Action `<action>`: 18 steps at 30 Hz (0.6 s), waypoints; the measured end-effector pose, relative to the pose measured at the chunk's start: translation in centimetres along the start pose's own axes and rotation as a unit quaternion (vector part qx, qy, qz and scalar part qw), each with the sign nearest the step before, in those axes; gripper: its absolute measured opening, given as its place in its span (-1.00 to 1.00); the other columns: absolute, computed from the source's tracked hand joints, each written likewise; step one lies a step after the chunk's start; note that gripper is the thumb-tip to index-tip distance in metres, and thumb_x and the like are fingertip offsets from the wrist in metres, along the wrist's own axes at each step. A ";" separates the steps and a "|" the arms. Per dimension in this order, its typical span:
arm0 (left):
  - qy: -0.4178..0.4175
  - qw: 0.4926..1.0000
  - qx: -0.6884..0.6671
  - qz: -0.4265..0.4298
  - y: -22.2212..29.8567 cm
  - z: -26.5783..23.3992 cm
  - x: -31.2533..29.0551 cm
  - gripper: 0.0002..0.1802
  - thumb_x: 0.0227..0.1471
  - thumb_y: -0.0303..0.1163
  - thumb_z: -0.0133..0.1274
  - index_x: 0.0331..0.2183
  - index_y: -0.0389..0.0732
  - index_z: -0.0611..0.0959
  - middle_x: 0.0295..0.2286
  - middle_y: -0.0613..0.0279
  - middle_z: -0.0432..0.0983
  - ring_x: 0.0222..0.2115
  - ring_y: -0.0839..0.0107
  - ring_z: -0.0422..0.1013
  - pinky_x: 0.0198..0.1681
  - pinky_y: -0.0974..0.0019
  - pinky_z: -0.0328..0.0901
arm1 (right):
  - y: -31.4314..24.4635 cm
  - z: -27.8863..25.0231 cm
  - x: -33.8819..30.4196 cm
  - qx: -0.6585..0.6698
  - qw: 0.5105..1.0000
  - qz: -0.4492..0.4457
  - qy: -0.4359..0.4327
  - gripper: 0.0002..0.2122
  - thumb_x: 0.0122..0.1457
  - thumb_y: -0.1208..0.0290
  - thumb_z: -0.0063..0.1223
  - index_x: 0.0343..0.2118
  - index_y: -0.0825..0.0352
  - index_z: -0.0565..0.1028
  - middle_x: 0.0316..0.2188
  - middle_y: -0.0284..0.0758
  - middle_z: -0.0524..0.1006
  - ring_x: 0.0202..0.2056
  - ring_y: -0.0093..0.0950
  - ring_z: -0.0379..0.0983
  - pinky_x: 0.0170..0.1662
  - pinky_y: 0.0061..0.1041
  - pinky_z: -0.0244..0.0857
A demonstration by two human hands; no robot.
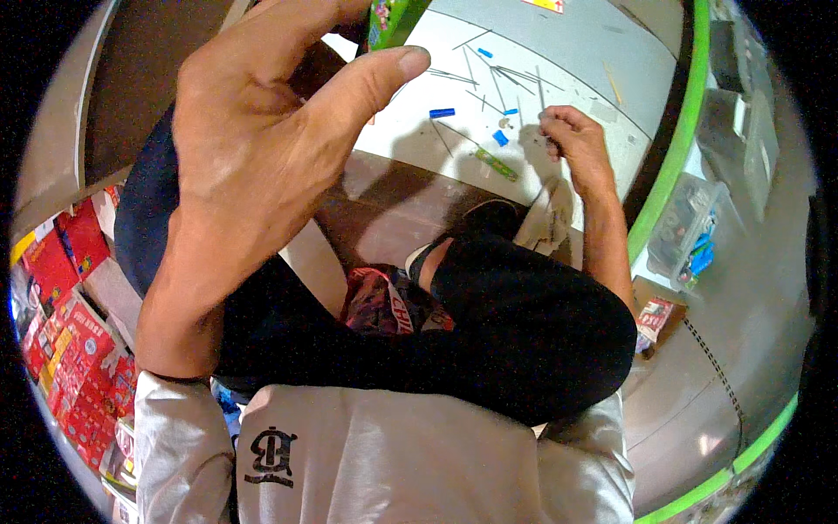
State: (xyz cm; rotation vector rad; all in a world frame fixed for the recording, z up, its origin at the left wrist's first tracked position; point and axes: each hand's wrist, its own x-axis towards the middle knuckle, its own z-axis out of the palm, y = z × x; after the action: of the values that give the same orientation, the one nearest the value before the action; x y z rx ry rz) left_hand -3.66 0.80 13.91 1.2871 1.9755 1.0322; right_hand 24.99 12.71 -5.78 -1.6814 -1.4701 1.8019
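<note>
Pinching the thin grey rod (540, 86) above the white board's (576, 96) right side, your right hand (578, 147) has fingertips together | rod: probably light, stiff; grip mid-length | green box (393, 22), board's left: likely light, crushable; left hand's (253, 131) closure hidden, can't tell.

I read this as a small shop or stall with a work spot in it, though from my end of the feed I cannot be certain. Bright red printed packages (83, 367) crowd together at the left, more like stock than household goods. The white worktop (401, 109) carries a scatter of thin grey rods (451, 77) and small blue pieces (443, 113), as on a bench. Beyond the green edging (676, 157), I see a clear plastic tub (668, 262) holding blue items (701, 255).
</note>
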 end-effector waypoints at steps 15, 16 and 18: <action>-0.037 0.976 0.036 0.211 0.1 2.5 1.6 -0.63 0.04 -0.28 0.28 -0.18 -0.34 0.68 -0.41 0.15 0.60 -0.48 0.49 0.52 -0.40 0.38 0.41 | -20.6 -4.3 -18.9 0.104 0.945 -0.298 0.085 -0.77 0.20 0.37 0.18 -0.18 0.44 0.59 -0.41 -0.31 0.59 -0.53 -0.63 0.37 -0.46 -0.64 0.24; -0.036 0.974 0.044 0.217 0.3 2.5 1.6 -0.63 0.05 -0.27 0.27 -0.17 -0.34 0.67 -0.41 0.14 0.60 -0.48 0.48 0.52 -0.39 0.37 0.41 | -21.2 -3.8 -19.5 0.121 0.939 -0.313 0.075 -0.76 0.20 0.37 0.19 -0.17 0.44 0.59 -0.42 -0.32 0.59 -0.54 -0.63 0.36 -0.46 -0.63 0.24; -0.033 0.973 0.047 0.225 0.4 2.7 1.7 -0.62 0.06 -0.27 0.26 -0.16 -0.35 0.67 -0.37 0.14 0.59 -0.48 0.46 0.51 -0.39 0.35 0.40 | -22.5 -2.8 -20.7 0.146 0.924 -0.345 0.070 -0.75 0.20 0.36 0.19 -0.17 0.45 0.59 -0.43 -0.32 0.57 -0.55 -0.61 0.36 -0.46 -0.62 0.25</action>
State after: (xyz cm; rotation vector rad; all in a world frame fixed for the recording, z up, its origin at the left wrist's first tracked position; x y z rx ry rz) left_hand -2.00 3.23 12.73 1.8521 1.7370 1.0890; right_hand 23.96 8.42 24.58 -0.9470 -1.4006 1.3830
